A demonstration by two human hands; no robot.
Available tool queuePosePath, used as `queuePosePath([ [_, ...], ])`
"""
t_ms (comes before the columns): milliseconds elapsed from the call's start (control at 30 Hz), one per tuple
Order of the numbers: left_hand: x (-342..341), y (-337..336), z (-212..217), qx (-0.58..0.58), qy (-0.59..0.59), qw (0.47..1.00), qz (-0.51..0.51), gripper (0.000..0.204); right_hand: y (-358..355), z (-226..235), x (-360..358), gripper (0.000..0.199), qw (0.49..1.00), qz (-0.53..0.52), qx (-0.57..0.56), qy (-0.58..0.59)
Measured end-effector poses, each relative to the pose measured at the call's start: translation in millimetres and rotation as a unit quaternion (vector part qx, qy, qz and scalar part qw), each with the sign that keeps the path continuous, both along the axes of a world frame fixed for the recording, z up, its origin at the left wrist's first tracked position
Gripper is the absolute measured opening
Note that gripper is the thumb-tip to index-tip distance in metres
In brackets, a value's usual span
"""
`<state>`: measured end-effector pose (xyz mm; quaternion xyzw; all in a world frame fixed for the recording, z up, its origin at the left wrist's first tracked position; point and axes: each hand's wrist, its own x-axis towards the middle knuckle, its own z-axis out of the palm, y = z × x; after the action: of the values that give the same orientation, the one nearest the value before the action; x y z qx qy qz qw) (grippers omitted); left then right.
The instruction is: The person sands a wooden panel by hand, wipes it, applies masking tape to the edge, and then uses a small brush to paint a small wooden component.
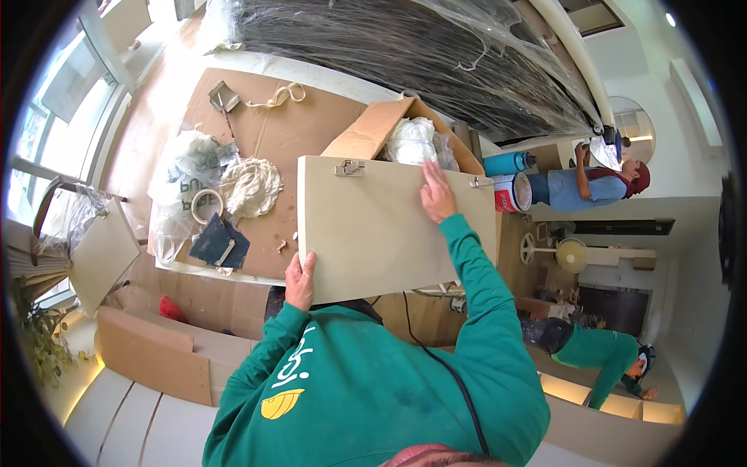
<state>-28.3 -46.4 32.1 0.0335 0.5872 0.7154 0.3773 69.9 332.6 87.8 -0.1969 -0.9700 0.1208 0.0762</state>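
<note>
A beige cabinet door (373, 241) with two metal hinges (349, 167) along its far edge is tilted in front of my body. My left hand (299, 282) is closed round its near left edge, thumb on the face. My right hand (438, 193) lies flat on the door's face towards the far right, its fingers stretched out to the far edge. Just beyond those fingertips, an open cardboard box (362, 131) holds a white bundle (411, 140). The door hides the near part of that box.
Cardboard (311, 117) covers the table. On it lie a crumpled rag (250, 187), a tape roll (207, 207), plastic bags (187, 167) and a dark blue piece (219, 240). A paint bucket (510, 192) and blue bottle (507, 163) stand right. Two people (583, 187) are farther right.
</note>
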Motion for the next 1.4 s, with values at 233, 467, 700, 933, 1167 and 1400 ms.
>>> queuePosePath([
  [233, -1.1, -6.1, 2.4, 0.009, 0.011, 1.000, -0.016, 0.040, -65.2, 9.1, -135.5, 0.050, 0.915, 0.163, -0.370, -0.007],
  [467, -39.1, 2.5, -10.4, 0.017, 0.075, 0.994, -0.075, 0.048, -25.9, 25.3, -121.7, 0.046, 0.852, 0.104, -0.509, -0.061],
  [700, -163.5, 120.4, -23.1, -0.202, 0.336, 0.916, -0.089, 0.081, -64.7, -12.6, -69.9, 0.050, 0.996, 0.078, -0.008, 0.050],
  [933, -200.4, 137.8, -23.7, -0.016, 0.131, 0.975, -0.178, 0.046, -68.6, -9.0, -67.0, 0.052, 0.995, 0.057, -0.005, 0.076],
  [1167, -193.8, 131.6, -12.3, 0.073, -0.035, 0.990, -0.113, 0.037, -69.9, -18.2, -63.6, 0.054, 0.996, 0.045, -0.002, 0.075],
  [1400, -203.5, 131.1, -63.8, 0.042, 0.148, 0.985, -0.076, 0.041, -56.0, -11.0, -62.0, 0.063, 0.996, 0.052, 0.008, 0.072],
])
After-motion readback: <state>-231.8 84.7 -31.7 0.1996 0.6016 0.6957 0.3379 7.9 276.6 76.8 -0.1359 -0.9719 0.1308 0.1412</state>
